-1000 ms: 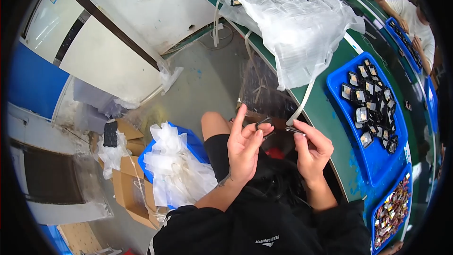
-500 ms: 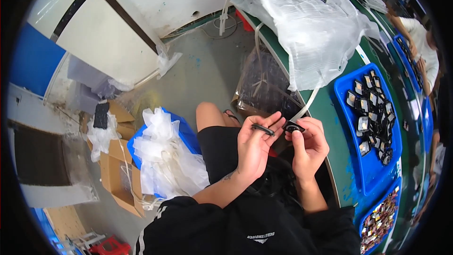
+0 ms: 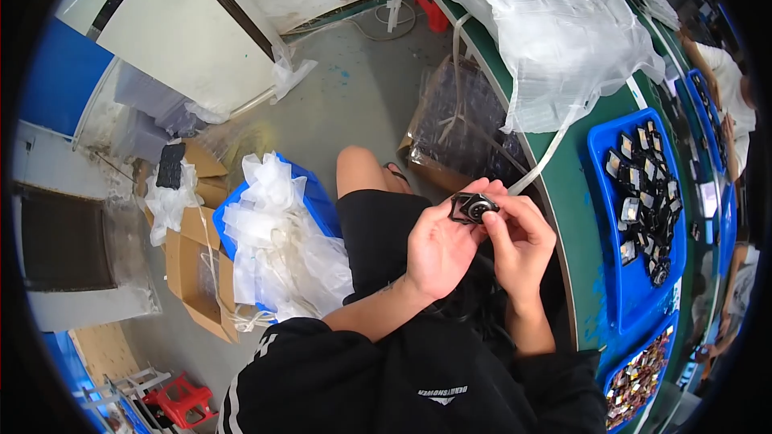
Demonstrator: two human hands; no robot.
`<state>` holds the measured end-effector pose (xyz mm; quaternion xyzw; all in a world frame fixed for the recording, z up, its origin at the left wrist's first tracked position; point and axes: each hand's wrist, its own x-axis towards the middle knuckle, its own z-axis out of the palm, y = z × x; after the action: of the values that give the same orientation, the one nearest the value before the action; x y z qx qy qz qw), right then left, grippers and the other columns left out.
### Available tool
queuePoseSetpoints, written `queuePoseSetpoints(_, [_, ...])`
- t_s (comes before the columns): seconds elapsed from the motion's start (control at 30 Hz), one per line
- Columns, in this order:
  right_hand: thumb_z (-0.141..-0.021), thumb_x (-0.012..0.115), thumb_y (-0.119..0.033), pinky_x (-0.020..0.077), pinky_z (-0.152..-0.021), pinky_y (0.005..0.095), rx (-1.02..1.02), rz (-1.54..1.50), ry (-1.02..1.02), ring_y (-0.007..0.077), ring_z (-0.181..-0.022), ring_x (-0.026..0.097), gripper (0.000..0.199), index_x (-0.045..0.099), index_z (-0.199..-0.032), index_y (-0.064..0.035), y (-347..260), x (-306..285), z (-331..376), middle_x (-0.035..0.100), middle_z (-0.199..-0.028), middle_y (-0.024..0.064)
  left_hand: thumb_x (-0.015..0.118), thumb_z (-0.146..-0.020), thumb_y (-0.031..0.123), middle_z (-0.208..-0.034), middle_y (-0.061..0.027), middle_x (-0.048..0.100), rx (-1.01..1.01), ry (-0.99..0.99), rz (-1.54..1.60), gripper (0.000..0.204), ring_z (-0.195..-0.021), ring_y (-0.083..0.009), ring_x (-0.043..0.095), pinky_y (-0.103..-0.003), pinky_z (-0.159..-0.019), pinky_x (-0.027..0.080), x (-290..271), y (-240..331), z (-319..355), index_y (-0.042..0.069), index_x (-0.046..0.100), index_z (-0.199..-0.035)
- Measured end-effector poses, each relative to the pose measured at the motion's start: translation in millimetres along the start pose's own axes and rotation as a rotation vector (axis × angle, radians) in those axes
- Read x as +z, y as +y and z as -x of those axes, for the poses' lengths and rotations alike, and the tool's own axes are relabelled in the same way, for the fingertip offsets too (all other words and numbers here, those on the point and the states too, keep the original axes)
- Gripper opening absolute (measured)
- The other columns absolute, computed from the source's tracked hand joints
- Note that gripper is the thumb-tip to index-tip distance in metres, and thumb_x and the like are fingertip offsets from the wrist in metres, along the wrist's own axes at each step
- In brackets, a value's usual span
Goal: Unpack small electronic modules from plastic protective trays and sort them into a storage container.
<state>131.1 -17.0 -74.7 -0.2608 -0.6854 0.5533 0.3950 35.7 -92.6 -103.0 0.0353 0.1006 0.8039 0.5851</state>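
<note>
Above my lap, my left hand (image 3: 437, 251) is turned palm up, with a thin black plastic frame (image 3: 460, 208) held at its fingers. My right hand (image 3: 521, 239) pinches a small black housing with a round, lens-like ring (image 3: 481, 207) between thumb and fingers. The housing sits against the frame, over the left fingertips. Whether the two parts are joined I cannot tell. To the right on the green workbench (image 3: 572, 229), a blue tray (image 3: 619, 293) holds several similar black parts with pale square faces.
Another blue tray (image 3: 609, 378) holds many small coloured parts. Cloudy plastic sheeting (image 3: 555, 40) covers the far bench. At left are a blue bin (image 3: 310, 181) stuffed with white plastic bags (image 3: 281, 241), an open cardboard box (image 3: 189, 289) and a red stool (image 3: 178, 402). Another person's arm (image 3: 728, 145) shows at far right.
My hands have come together; the black frame in my left hand now meets the housing in my right. The housing's round ring now faces up. The view has shifted slightly.
</note>
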Motion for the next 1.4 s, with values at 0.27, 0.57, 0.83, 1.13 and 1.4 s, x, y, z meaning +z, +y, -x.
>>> queuePoseSetpoints(0.27, [-0.081,0.07,0.008,0.0538,-0.063,0.0235,0.037,0.12,-0.006,0.0126,-0.07,0.066,0.023,0.068,-0.104,0.0035,-6.8,-6.8,0.9,0.066,-0.085,0.0093,0.027,-0.107,0.033,-0.143,-0.0192,0.046,0.023,0.075,-0.24,0.051,-0.133,-0.03,0.044,-0.046,-0.11,0.038,1.0,-8.1,1.3,-0.002,0.04,-0.141])
queuePoseSetpoints(0.57, [-0.077,0.073,0.008,0.0547,-0.062,0.0238,0.016,0.203,-0.043,0.0132,-0.069,0.066,0.019,0.07,-0.095,0.0018,-13.7,-10.5,-1.9,0.067,-0.083,0.0098,0.031,-0.107,0.029,-0.142,-0.0252,0.045,0.136,-0.062,-0.412,0.049,-0.133,-0.0344,0.043,-0.049,-0.111,0.038,-2.2,-10.0,3.1,-0.007,0.039,-0.139])
queuePoseSetpoints(0.83, [-0.079,0.074,0.007,0.0547,-0.064,0.0209,0.22,-0.033,-0.036,0.0082,-0.076,0.064,0.031,0.055,-0.103,0.0029,-12.7,-14.8,-0.9,0.062,-0.082,0.0044,0.038,-0.106,0.025,-0.146,-0.0292,0.038,0.171,-0.096,-0.599,0.048,-0.136,-0.0359,0.041,-0.049,-0.113,0.033,-7.5,-10.6,3.8,-0.009,0.039,-0.139])
queuePoseSetpoints(1.13, [-0.081,0.072,0.008,0.0566,-0.073,0.0203,0.387,-0.359,-0.106,0.0096,-0.086,0.065,0.032,0.056,-0.108,0.0035,-14.6,-14.4,-4.5,0.065,-0.091,0.0068,0.038,-0.105,0.025,-0.153,-0.0251,0.032,0.485,-0.223,-0.886,0.049,-0.143,-0.035,0.029,-0.046,-0.115,0.027,-11.1,-11.1,-0.5,-0.01,0.04,-0.14])
queuePoseSetpoints(1.4, [-0.083,0.07,0.008,0.0558,-0.074,0.0217,0.309,-0.437,-0.127,0.0104,-0.082,0.067,0.015,0.062,-0.096,0.0061,-11.1,-16.1,1.3,0.068,-0.09,0.0094,0.049,-0.098,0.014,-0.12,-0.0208,0.064,0.584,-0.016,-1.255,0.028,-0.109,-0.0334,0.064,-0.039,-0.094,0.05,-0.6,-8.5,8.1,-0.007,0.059,-0.113])
